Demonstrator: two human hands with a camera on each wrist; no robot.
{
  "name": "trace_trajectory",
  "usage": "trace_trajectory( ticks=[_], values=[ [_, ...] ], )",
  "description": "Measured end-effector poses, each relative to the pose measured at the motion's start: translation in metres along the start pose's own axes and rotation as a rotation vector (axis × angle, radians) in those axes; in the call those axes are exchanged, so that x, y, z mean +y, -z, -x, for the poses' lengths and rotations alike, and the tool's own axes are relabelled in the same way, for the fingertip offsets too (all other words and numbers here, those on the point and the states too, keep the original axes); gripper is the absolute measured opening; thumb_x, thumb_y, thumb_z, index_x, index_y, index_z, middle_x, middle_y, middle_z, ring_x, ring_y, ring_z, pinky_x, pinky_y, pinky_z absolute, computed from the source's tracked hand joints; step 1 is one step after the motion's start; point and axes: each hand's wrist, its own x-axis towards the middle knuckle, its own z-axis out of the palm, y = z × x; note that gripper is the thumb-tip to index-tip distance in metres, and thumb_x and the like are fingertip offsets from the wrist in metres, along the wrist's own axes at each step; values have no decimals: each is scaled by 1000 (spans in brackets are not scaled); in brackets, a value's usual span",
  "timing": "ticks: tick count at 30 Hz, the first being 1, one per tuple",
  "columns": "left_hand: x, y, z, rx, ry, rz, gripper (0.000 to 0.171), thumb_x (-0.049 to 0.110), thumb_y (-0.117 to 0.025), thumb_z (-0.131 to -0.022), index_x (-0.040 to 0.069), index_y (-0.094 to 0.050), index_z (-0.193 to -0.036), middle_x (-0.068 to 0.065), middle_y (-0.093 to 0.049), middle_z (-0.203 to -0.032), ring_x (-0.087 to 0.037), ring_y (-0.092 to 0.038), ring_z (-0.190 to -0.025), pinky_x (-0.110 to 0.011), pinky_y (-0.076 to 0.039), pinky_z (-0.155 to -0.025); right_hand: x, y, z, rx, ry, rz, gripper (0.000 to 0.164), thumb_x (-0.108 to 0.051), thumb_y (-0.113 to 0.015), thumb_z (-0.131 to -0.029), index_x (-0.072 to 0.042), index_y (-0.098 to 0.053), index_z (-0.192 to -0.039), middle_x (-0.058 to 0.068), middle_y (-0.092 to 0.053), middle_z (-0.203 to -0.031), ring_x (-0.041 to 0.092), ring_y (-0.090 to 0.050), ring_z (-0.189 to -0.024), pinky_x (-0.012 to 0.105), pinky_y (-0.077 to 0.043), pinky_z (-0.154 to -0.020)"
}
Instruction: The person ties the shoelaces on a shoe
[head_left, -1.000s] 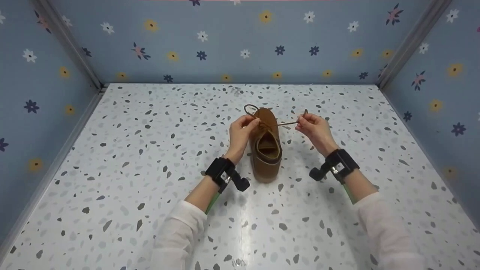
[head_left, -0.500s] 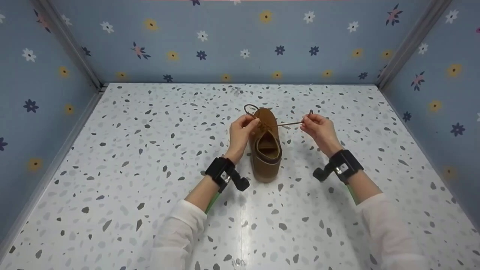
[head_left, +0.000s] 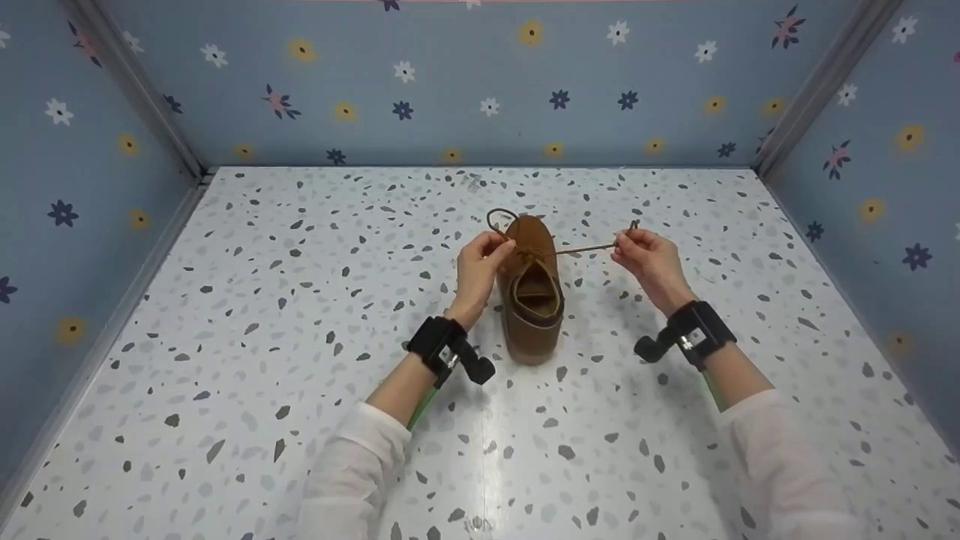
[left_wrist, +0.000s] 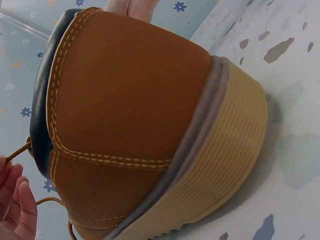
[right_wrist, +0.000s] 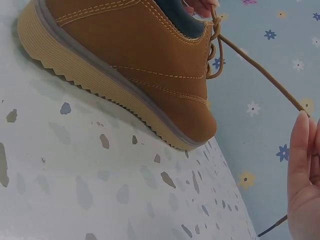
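Observation:
A brown lace-up shoe (head_left: pixel 534 341) stands on its sole, toe pointing away from me. At the left of its lacing my left hand (head_left: pixel 478 270) pinches the shoelace, and a lace loop (head_left: pixel 491 215) curves out beyond the fingers over the toe. My right hand (head_left: pixel 654 264), off to the right, pinches the other lace end (head_left: pixel 586 248), which runs straight from the knot area. In the right wrist view this stretch of lace (right_wrist: pixel 265 74) slopes to my fingertips, and its dark tip (right_wrist: pixel 271 228) hangs below the hand. The left wrist view shows the shoe's heel (left_wrist: pixel 130 85) up close.
The shoe rests on a white speckled tabletop (head_left: pixel 262 360). Blue flowered panels (head_left: pixel 480 75) enclose the back and both sides. Black camera straps (head_left: pixel 439 345) sit on both wrists.
My right hand has moved steadily to the right, lengthening the straight stretch of lace between it and the shoe. The left hand stays nearly in place; the shoe has not moved.

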Motion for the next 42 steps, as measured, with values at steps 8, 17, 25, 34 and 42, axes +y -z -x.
trace_trajectory(
  ticks=[8, 17, 25, 34, 42],
  values=[
    [-1, 3, 4, -1, 1, -73, 24, 39, -49, -63, 16, -48, -71, 3, -46, -67, -11, -41, -48, -26, -33, -40, -2, 6, 6, 0, 20, -23, 35, -8, -55, -63, 4, -43, -93, 19, -40, -90, 27, -42, -79, 33, -32, -68],
    [-1, 4, 8, 8, 11, -115, 24, 40, -48, -63, 16, -46, -68, 3, -46, -62, -11, -43, -43, -26, -33, -36, -6, 13, 6, 45, 16, -14, 34, -9, -57, -62, 3, -44, -92, 18, -41, -90, 26, -42, -80, 32, -33, -67],
    [1, 6, 11, 7, 63, -144, 24, 39, -47, -64, 16, -44, -69, 1, -46, -59, -11, -43, -43, -26, -34, -35, -10, 19, 8, 77, 21, 2, 36, -10, -58, -61, 2, -44, -92, 18, -40, -93, 26, -42, -80, 32, -33, -67],
    [2, 6, 13, 3, 57, -113, 22, 37, -47, -66, 15, -43, -69, 0, -45, -60, -11, -44, -44, -26, -34, -33, -14, 30, 9, 128, 21, 39, 38, -11, -59, -60, 0, -45, -93, 17, -41, -92, 25, -42, -80, 32, -34, -66],
    [3, 7, 14, 2, 46, -127, 20, 33, -47, -68, 14, -42, -69, 1, -44, -61, -11, -44, -44, -25, -34, -32, -17, 35, 9, 136, 38, 20, 36, -10, -59, -59, 1, -45, -91, 18, -41, -91, 27, -42, -80, 32, -33, -66]
  ],
)
